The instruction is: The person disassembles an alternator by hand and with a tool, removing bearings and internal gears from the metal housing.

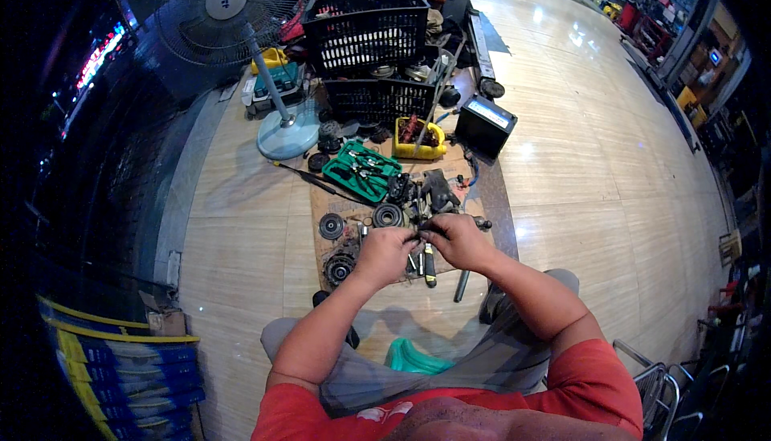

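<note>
My left hand [387,251] and my right hand [456,242] meet fingertip to fingertip above a cardboard sheet on the floor. Both are closed in a pinch around something small and dark, too hidden to name. Just below them lies a screwdriver-like tool with a black and yellow handle [430,267], and a metal bar [462,286] lies to its right. Left of my hands are a grooved pulley [331,226], a ring-shaped pulley [387,216] and a larger round, dark machine part [340,267]. Dark metal parts [438,192] are heaped just beyond my fingers.
Beyond the parts lie a green tool tray [383,187] with several pliers and a cut yellow jug [418,152] holding parts. A black battery [485,129] stands at right, black crates [365,27] behind. A standing fan [287,132] is at far left. Green plastic [418,358] shows between my legs.
</note>
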### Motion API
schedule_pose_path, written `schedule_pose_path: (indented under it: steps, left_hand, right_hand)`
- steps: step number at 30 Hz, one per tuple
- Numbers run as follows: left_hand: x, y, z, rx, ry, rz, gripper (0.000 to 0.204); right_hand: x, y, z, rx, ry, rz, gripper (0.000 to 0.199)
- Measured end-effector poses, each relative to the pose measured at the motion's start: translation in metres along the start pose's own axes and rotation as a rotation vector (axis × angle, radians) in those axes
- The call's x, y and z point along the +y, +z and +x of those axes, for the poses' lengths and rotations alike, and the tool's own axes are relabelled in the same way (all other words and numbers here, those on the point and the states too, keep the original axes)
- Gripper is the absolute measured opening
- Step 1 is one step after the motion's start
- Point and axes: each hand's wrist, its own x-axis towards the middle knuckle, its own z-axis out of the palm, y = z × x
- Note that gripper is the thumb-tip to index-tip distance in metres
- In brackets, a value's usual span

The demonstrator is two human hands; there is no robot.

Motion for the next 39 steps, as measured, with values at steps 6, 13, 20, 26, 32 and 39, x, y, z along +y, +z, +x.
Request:
schedule_pose_path:
  steps: [6,13,20,26,32,39]
  left_hand:
    - [-0.0053,0.0087,-0.0022,0.081,0.11,0.111,0.014]
    - [-0.0017,0.003,-0.001,-0.039,-0.049,-0.087,0.014]
    - [-0.0003,0.0025,-0.0027,0.057,0.085,0.136,0.014]
    - [-0.0019,0.0057,-0.0037,0.049,0.08,0.14,0.016]
    - [-0.0037,0.0058,-0.0023,-0.039,-0.017,0.013,0.016]
    - [-0.0021,0.0042,-0.0029,0.045,0.085,0.125,0.012]
  right_hand:
    - [-0.0005,0.0002,0.0002,-0.002,-0.006,-0.058,0.019]
    - [0.0014,-0.0002,-0.0048,-0.022,-0.105,-0.122,0.017]
    - [0.0043,0.0067,-0.0013,-0.004,0.022,-0.042,0.023]
    - [0.0075,0.0073,-0.0014,-0.02,-0.004,-0.077,0.02]
    - [0.0009,0.0012,-0.0025,-0.039,-0.118,-0.108,0.017]
    - [0.0048,0.0046,-0.0026,-0.024,-0.049,-0.082,0.02]
